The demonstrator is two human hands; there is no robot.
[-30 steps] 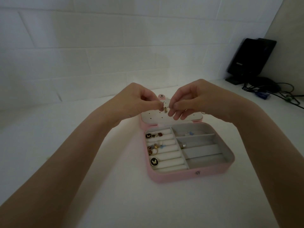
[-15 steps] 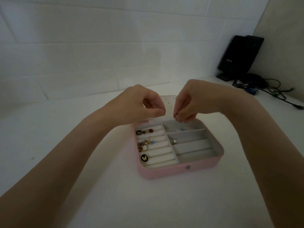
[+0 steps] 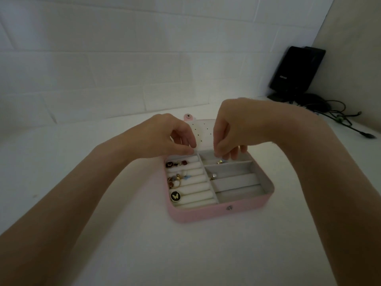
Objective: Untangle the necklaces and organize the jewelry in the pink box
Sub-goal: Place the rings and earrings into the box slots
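The pink box (image 3: 216, 211) lies open on the white table, its white lid panel (image 3: 203, 134) with small holes standing behind. My left hand (image 3: 165, 137) hovers over the back left corner, thumb and forefinger pressed together with nothing visible between them. My right hand (image 3: 239, 124) reaches down into the back right compartment and pinches a tiny piece too small to make out, just above a gold-and-blue piece (image 3: 220, 161). The ring rolls hold a black butterfly pendant (image 3: 175, 196), gold rings (image 3: 175, 179) and dark red pieces (image 3: 177, 163). A pearl piece (image 3: 214, 176) sits in a middle compartment.
A black device (image 3: 294, 71) stands in the far right corner with dark cables (image 3: 340, 118) trailing over the table. A white brick wall runs along the back, and a beige wall closes the right side.
My hands, which held a small piece together above the lid, have separated. The right hand has dropped toward the back right compartment. My view has shifted slightly.
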